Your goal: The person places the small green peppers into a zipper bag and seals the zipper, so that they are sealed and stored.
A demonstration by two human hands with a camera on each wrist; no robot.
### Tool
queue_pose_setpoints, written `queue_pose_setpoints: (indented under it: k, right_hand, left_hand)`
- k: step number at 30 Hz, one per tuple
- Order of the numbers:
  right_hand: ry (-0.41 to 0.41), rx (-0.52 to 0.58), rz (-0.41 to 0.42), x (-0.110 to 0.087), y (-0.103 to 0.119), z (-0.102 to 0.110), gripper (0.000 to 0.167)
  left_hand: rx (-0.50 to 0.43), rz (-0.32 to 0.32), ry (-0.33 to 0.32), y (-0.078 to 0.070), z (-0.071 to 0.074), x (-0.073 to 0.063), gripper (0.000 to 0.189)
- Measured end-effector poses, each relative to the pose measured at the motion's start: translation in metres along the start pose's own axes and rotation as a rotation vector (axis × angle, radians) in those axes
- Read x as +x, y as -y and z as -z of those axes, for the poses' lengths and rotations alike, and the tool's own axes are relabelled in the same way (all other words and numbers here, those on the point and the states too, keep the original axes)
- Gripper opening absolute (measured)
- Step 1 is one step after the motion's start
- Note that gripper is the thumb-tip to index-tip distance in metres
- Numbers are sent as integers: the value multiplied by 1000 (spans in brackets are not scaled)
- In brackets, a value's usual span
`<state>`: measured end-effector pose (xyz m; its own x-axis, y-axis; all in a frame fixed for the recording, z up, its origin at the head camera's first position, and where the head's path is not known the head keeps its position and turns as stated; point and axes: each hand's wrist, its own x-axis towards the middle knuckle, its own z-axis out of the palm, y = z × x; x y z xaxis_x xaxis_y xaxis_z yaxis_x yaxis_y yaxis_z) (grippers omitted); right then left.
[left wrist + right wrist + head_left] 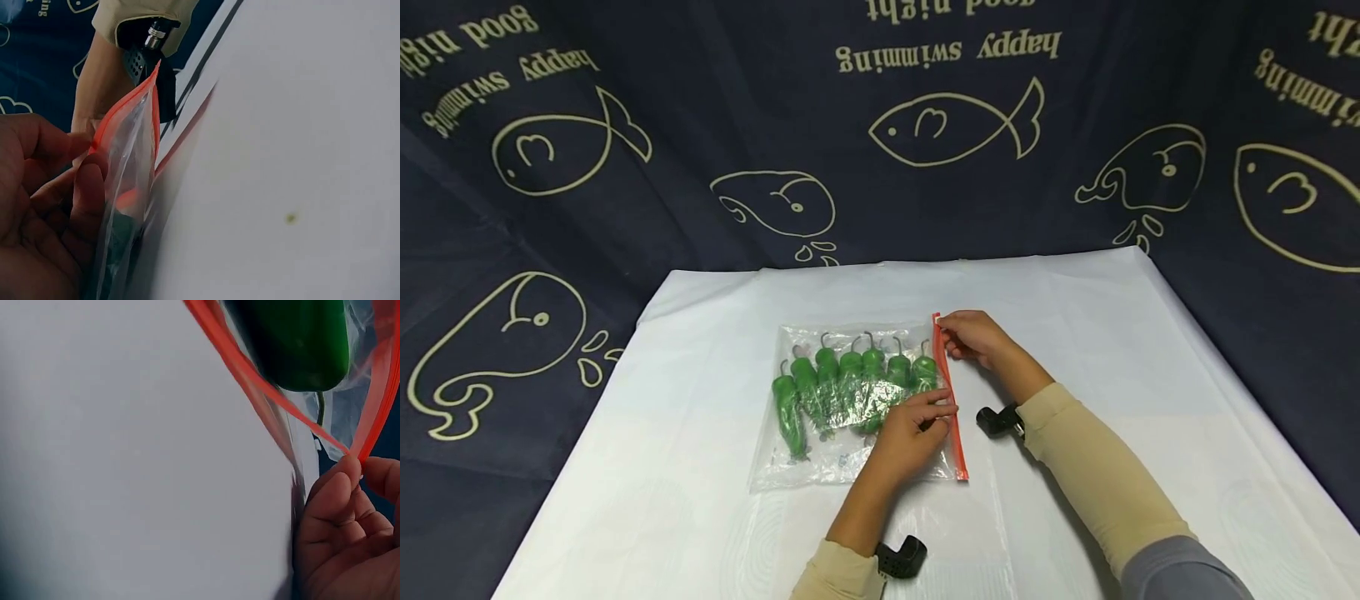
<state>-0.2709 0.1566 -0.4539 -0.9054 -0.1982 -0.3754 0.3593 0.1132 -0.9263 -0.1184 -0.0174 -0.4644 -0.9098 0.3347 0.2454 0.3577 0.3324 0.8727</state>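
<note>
A clear zip bag [827,467] with a red zip strip [958,450] along its right side lies flat in the head view. Several green peppers [786,408] with stems lie in a row inside it. My right hand [973,337] pinches the strip's far end; in the right wrist view its thumb and finger hold the corner where two red bands [250,375] meet. Midway along the strip, my left hand [910,442] pinches one band between thumb and finger, clearer in the left wrist view. There the bag's mouth gapes between the red edges [122,106].
A white cloth [647,500] covers the table. Dark fabric [760,108] printed with fish, whales and words hangs behind and at the sides. Black wrist cameras [902,557] are worn on both arms.
</note>
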Motion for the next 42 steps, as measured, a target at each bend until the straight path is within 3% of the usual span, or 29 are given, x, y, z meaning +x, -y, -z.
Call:
queue_pose_setpoints:
  k: [9, 13, 17, 19, 24, 27, 31, 37, 42]
  right_hand:
    - [-46, -63, 31, 1, -1, -1, 20]
    - [-48, -86, 53, 4, -4, 3, 21]
    - [-36, -92, 56, 7, -6, 5, 24]
    - [-35, -84, 52, 8, -6, 5, 24]
    - [-36, -64, 42, 7, -6, 5, 23]
    - [-32, -43, 44, 5, -6, 3, 23]
    - [-36, -21, 52, 4, -7, 3, 25]
    - [-38, -44, 100, 3, -9, 4, 28]
    - [-41, -53, 115, 3, -11, 3, 28]
  left_hand:
    - [-45, 43, 18, 0, 1, -1, 26]
    - [-160, 133, 47, -4, 5, 2, 30]
    - [-242, 202, 74, -21, 20, 13, 34]
    - [-188, 184, 89, -31, 31, 23, 36]
    - [107, 119, 149, -46, 61, 56, 37]
    - [259, 123, 210, -46, 75, 82, 38]
    - [371, 150, 287, -31, 82, 120, 39]
    - [451, 182, 341, -1, 83, 160, 39]
    - [377, 255, 372, 14, 77, 177, 37]
